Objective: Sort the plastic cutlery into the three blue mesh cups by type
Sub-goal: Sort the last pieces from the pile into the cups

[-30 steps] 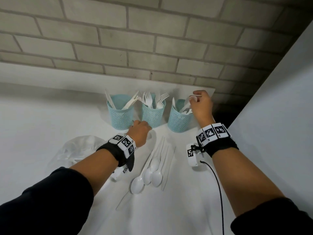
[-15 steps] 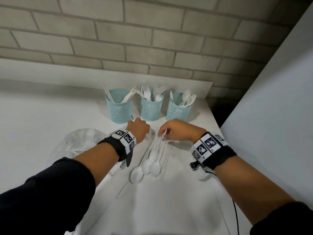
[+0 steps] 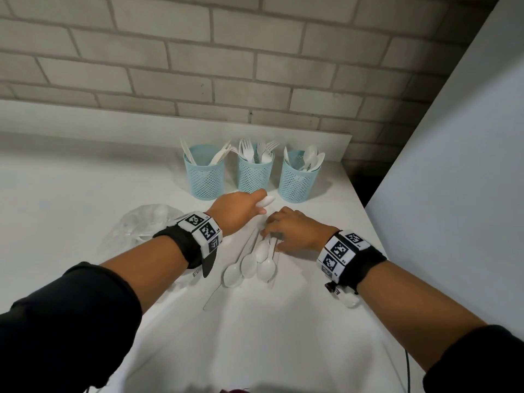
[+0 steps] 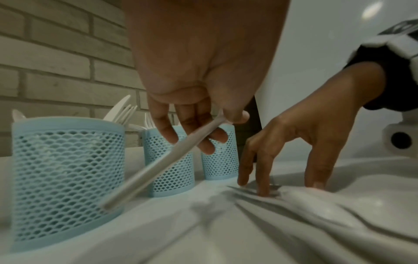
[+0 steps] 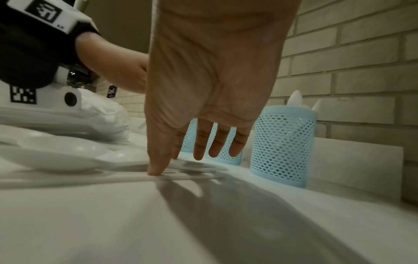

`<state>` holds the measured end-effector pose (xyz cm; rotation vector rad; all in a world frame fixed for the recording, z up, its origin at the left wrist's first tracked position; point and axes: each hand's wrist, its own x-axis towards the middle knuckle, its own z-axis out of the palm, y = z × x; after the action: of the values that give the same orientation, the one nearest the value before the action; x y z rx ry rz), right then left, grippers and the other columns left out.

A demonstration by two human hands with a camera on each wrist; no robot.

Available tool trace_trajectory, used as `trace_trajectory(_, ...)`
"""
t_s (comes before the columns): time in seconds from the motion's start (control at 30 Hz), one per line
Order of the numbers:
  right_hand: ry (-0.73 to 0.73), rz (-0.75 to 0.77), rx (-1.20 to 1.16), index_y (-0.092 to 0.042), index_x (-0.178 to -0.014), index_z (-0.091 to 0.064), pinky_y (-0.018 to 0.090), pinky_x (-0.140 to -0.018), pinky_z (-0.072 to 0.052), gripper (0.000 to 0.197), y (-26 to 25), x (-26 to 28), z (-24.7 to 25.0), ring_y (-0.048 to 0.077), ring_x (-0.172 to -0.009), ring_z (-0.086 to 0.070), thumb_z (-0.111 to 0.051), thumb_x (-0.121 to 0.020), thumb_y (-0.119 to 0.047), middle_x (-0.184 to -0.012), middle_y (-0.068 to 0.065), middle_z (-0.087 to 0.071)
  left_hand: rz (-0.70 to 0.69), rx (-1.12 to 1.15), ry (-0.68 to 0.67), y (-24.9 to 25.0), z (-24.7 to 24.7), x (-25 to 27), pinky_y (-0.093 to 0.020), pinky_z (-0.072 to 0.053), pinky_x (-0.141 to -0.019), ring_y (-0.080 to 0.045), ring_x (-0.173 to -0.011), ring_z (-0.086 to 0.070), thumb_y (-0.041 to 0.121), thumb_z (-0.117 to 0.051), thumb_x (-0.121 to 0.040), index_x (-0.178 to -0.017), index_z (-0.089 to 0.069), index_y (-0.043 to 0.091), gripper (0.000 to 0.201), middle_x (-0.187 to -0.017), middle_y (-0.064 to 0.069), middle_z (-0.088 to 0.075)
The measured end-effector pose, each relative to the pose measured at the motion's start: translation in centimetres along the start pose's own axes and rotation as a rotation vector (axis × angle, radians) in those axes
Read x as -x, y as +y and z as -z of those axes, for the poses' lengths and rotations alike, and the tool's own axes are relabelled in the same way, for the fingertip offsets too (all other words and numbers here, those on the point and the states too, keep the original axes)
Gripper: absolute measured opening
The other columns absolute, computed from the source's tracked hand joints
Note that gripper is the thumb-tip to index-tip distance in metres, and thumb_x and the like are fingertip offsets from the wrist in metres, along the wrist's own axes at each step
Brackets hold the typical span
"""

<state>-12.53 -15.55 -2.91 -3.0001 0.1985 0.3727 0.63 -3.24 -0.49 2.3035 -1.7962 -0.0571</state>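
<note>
One white surface (image 3: 85,194), set against a brick wall (image 3: 198,66). One crumpled clear bag (image 3: 141,228) on it, left, partly under the left forearm.

Three blue mesh cups in a row at the far edge, upright, apart from one another: left cup (image 3: 204,177) with knives leaning out; middle cup (image 3: 255,173) with forks, tines up; right cup (image 3: 299,180) with spoons, bowls up.

Two hands, each with a tagged black wristband. Left hand (image 3: 238,211), just near of the middle cup, raised off the surface; thumb and fingers (image 4: 162,128) pinch one white spoon (image 4: 158,166) near its bowel end, handle slanting down and left in the left wrist view, bowl tip showing past the knuckles in the head view. Right hand (image 3: 295,231), just right of the left hand; fingers (image 5: 199,142) spread and pointing down, thumb tip and fingertips touching the handles of the loose cutlery.

Loose spoons (image 3: 249,265) on the surface, near of the hands: four lie side by side, bowls toward the viewer, handles running far under the right hand. Slim white pieces flank them left and right; type cannot be told.
</note>
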Motion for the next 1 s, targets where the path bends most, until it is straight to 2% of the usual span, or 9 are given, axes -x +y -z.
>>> trace_trajectory(0.13, 0.011, 0.065, 0.138, -0.023, -0.115, -0.060, 0.031, -0.084, -0.033, 0.029, -0.6, 0.2, 0.1, 0.022, -0.112, -0.041, -0.056, -0.087, -0.023, -0.117, -0.001, -0.057, 0.197, 0.191, -0.190, -0.2, -0.9, 0.9, -0.035, -0.041, -0.087, -0.033, -0.113, -0.054, 0.028, -0.051, -0.095, -0.129, -0.037, 0.006, 0.043, -0.126, -0.019, -0.056)
trace_trajectory(0.23, -0.004, 0.074, 0.175, -0.018, -0.114, -0.059, 0.032, -0.084, -0.033, 0.025, -0.8, 0.3, 0.0, 0.022, -0.112, -0.043, -0.052, -0.091, -0.021, -0.115, 0.001, -0.058, 0.324, 0.172, -0.283, 0.1, -1.9, 1.7, -0.031, -0.039, -0.090, -0.030, -0.120, -0.050, 0.031, -0.053, -0.093, -0.130, -0.038, 0.000, 0.051, -0.132, -0.017, -0.050)
trace_trajectory(0.3, -0.004, 0.067, 0.207, -0.015, -0.111, -0.056, 0.033, -0.084, -0.031, 0.020, -0.9, 0.3, -0.1, 0.023, -0.110, -0.044, -0.049, -0.092, -0.017, -0.113, 0.002, -0.058, 0.365, 0.174, -0.333, 0.3, -2.4, 2.2, -0.028, -0.039, -0.086, -0.027, -0.118, -0.051, 0.036, -0.054, -0.092, -0.125, -0.046, 0.000, 0.050, -0.129, -0.015, -0.053)
trace_trajectory(0.43, 0.015, 0.007, 0.221, -0.014, -0.110, -0.048, 0.040, -0.101, -0.021, 0.029, -1.0, 0.3, 0.0, 0.022, -0.110, -0.044, -0.044, -0.087, 0.004, -0.109, 0.003, -0.057, 0.445, 0.245, -0.376, 0.2, -3.3, 2.5, -0.026, -0.039, -0.077, -0.025, -0.103, -0.058, 0.044, -0.061, -0.084, -0.110, -0.057, 0.005, 0.047, -0.107, -0.009, -0.059)
trace_trajectory(0.53, -0.001, 0.001, 0.248, -0.014, -0.119, -0.045, 0.038, -0.093, -0.025, 0.033, -1.0, 0.6, -0.2, 0.025, -0.110, -0.043, -0.046, -0.088, -0.003, -0.116, 0.007, -0.050, 0.492, 0.315, -0.376, 0.1, -3.5, 2.4, -0.026, -0.038, -0.071, -0.020, -0.086, -0.054, 0.041, -0.064, -0.082, -0.099, -0.058, 0.007, 0.039, -0.092, -0.006, -0.056)
trace_trajectory(0.67, -0.064, -0.010, 0.074, -0.022, -0.128, -0.043, 0.036, -0.090, -0.033, 0.037, -0.8, 1.6, -1.0, 0.029, -0.102, -0.050, -0.045, -0.091, -0.016, -0.112, 0.009, -0.052, 0.538, 0.398, -0.370, 0.0, -3.7, 2.4, -0.028, -0.039, -0.074, -0.024, -0.089, -0.057, 0.041, -0.064, -0.082, -0.107, -0.059, 0.003, 0.046, -0.094, -0.010, -0.059)
trace_trajectory(0.8, -0.020, -0.021, -0.102, -0.018, -0.115, -0.055, 0.035, -0.086, -0.042, 0.025, -0.3, 1.8, -1.6, 0.029, -0.100, -0.055, -0.052, -0.091, -0.020, -0.104, 0.009, -0.055, 0.546, 0.383, -0.354, 0.0, -3.7, 2.5, -0.028, -0.040, -0.073, -0.028, -0.095, -0.060, 0.037, -0.061, -0.085, -0.106, -0.061, -0.001, 0.043, -0.090, -0.011, -0.058)
trace_trajectory(0.9, 0.019, -0.026, -0.221, -0.013, -0.113, -0.060, 0.032, -0.088, -0.041, 0.025, -0.2, 1.9, -1.8, 0.024, -0.100, -0.055, -0.057, -0.090, -0.021, -0.103, 0.011, -0.057, 0.536, 0.321, -0.324, 0.0, -3.5, 2.6, -0.027, -0.040, -0.078, -0.028, -0.103, -0.060, 0.039, -0.061, -0.086, -0.107, -0.060, -0.001, 0.045, -0.105, -0.016, -0.063)
trace_trajectory(1.0, 0.040, -0.050, -0.282, -0.017, -0.112, -0.064, 0.031, -0.088, -0.042, 0.026, 0.5, 2.7, -2.2, 0.021, -0.094, -0.055, -0.061, -0.087, -0.023, -0.099, 0.008, -0.058, 0.532, 0.322, -0.341, -0.1, -3.0, 2.8, -0.025, -0.039, -0.075, -0.025, -0.095, -0.059, 0.039, -0.068, -0.081, -0.099, -0.059, 0.005, 0.040, -0.094, -0.011, -0.059)
